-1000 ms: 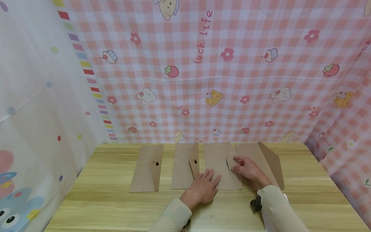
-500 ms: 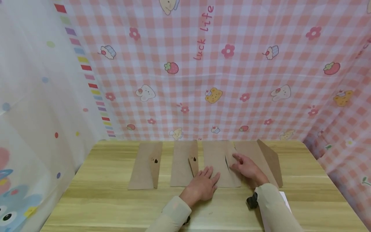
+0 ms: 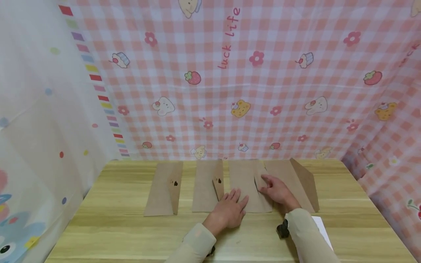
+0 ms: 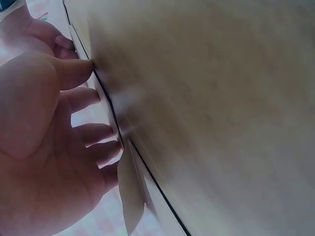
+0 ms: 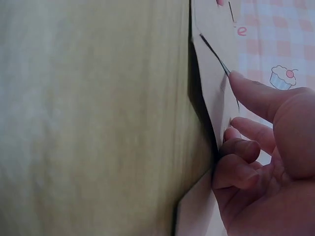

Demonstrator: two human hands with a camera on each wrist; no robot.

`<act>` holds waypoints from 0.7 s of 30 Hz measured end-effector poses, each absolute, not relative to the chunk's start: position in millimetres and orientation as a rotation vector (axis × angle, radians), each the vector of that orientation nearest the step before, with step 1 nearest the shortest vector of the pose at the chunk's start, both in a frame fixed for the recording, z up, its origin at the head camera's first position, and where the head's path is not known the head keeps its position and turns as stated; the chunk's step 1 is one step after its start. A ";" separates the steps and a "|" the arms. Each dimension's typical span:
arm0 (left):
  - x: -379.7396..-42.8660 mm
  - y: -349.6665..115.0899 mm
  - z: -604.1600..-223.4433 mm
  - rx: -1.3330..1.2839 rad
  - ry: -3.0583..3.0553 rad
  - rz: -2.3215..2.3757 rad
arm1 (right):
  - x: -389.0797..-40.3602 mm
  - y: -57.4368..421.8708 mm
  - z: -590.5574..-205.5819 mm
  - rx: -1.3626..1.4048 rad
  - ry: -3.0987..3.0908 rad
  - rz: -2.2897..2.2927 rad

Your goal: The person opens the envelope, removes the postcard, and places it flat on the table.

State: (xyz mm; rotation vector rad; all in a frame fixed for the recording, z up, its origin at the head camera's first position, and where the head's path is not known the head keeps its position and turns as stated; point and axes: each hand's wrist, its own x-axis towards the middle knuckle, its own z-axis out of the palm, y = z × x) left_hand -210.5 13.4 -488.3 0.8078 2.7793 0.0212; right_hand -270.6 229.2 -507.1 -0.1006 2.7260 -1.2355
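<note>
My left hand (image 3: 229, 210) rests with fingers spread on the near part of the third kraft-paper envelope from the left (image 3: 242, 190). Its thumb lies on that envelope's near left area, close to the second envelope (image 3: 204, 190). Over the third envelope's right side, my right hand (image 3: 276, 188) touches the flap (image 5: 216, 81). Thumb and index finger are apart, the thumb at the flap's dark slit, while the other fingers curl loosely in the right wrist view. The left wrist view shows the left palm (image 4: 39, 147) low beside the paper.
At the far left lies another envelope (image 3: 159, 191) with a small dark print on its flap. A fourth envelope (image 3: 283, 171), its darker flap (image 3: 306, 180) unfolded, lies at right. White paper (image 3: 320, 228) sits under the right forearm on the wooden table (image 3: 115, 233).
The right thumb has shifted slightly toward the flap's edge, and the slit looks a little wider. My left hand stays in place. The head view has moved slightly.
</note>
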 end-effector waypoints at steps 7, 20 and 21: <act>-208.5 12.3 -487.2 0.812 2.793 0.020 | -270.3 228.2 -506.5 -0.097 2.771 -1.178; -205.3 10.3 -485.3 0.822 2.802 0.017 | -269.8 225.5 -504.1 -0.062 2.803 -1.116; -205.2 10.3 -485.4 0.820 2.804 0.021 | -269.8 225.4 -503.9 -0.061 2.804 -1.116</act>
